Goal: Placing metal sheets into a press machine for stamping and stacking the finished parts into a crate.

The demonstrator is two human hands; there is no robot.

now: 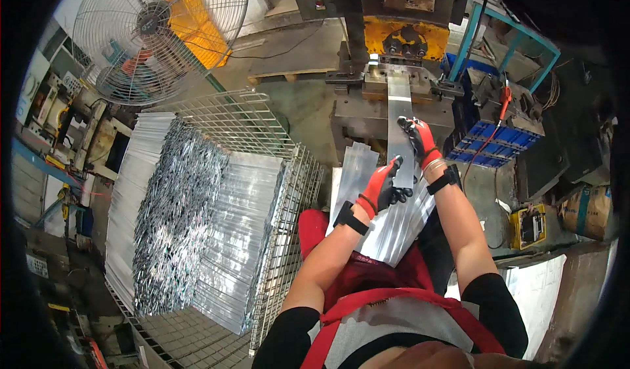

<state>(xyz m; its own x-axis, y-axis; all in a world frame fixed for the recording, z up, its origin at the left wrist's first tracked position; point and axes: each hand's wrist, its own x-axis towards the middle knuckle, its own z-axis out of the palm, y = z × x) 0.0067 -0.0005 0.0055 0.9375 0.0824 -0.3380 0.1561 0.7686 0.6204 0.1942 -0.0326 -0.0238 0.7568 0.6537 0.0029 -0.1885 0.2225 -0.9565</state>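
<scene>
A long flat metal strip runs from above my lap into the die of a press ahead of me. My right hand, in a red glove with black fingers, grips the strip's right edge about halfway along. Closer to me, my left hand in a matching glove pinches the strip at its near part, thumb against the left edge. Below both hands, a stack of similar metal strips lies fanned out over my lap. Black bands go round both wrists.
A wire cage to my left holds piled metal strips. Behind it stands a large fan. Blue crates with tools are right of the press. A yellow box sits on the floor at right.
</scene>
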